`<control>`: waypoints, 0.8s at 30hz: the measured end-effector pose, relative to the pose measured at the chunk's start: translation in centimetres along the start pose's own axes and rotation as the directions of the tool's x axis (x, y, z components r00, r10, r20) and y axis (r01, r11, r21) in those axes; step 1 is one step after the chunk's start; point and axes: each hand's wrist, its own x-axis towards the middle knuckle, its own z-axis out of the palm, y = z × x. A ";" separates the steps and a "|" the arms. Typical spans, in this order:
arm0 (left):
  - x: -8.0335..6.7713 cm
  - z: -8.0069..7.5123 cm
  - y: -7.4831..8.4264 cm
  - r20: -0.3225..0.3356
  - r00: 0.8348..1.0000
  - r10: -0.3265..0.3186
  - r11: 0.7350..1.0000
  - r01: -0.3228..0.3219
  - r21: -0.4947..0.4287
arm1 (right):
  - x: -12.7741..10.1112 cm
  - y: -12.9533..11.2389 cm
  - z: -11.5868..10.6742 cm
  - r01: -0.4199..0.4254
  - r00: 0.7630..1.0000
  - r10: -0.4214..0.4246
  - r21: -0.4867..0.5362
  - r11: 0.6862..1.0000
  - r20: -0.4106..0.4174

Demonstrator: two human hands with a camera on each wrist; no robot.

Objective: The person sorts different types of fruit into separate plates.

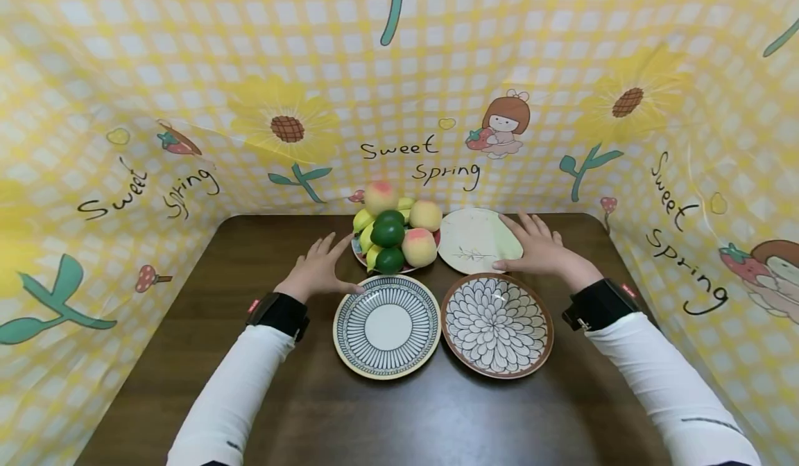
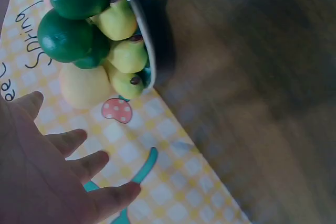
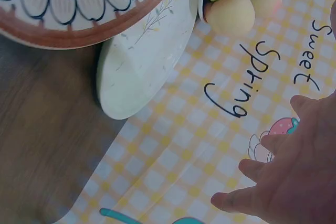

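Observation:
My left hand (image 1: 317, 270) is spread beside a plate of fruit (image 1: 356, 249), its thumb near the rim of a blue-and-white striped plate (image 1: 388, 327). Heaped there are pinkish peaches (image 1: 419, 247), dark green lime-like fruits (image 1: 388, 230) and yellow bananas (image 2: 128, 55). Over at the right, my right hand (image 1: 542, 251) has its fingers spread at the edge of a cream plate (image 1: 469, 234) with a sprig pattern. Whether its thumb touches that plate, I cannot tell. Just in front lies a brown-rimmed plate (image 1: 497, 325) with a petal pattern. Neither hand grips anything.
The plates stand close together on a dark wooden table (image 1: 424, 424). A yellow checked cloth (image 1: 399, 91) with printed flowers and lettering hangs behind the table and along both sides, close beyond its back edge.

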 end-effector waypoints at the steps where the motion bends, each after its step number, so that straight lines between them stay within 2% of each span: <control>1: -0.2 0.2 -0.2 0.011 1.000 -0.005 1.000 0.006 -0.013 | 0.3 -0.1 0.1 0.009 1.000 -0.009 -0.005 1.000 0.001; 5: -0.8 1.4 -1.1 0.086 0.995 -0.045 0.991 0.055 -0.124 | 1.5 -1.0 0.4 0.052 0.999 -0.052 -0.016 0.999 0.002; 9: -1.2 3.2 -1.9 0.159 0.982 -0.106 0.962 0.142 -0.234 | 2.9 -2.3 0.8 0.090 0.996 -0.090 -0.026 0.996 0.003; 13: -1.5 4.6 -2.4 0.167 0.974 -0.152 0.949 0.191 -0.250 | 4.6 -3.8 1.1 0.144 0.989 -0.145 -0.025 0.989 -0.016; 18: -1.8 6.2 -2.5 0.179 0.967 -0.184 0.917 0.234 -0.323 | 6.5 -6.4 1.6 0.235 0.971 -0.234 0.001 0.972 -0.044; 24: -2.2 7.7 -2.2 0.212 0.965 -0.154 0.866 0.235 -0.441 | 8.6 -9.9 2.9 0.308 0.948 -0.302 0.056 0.950 -0.098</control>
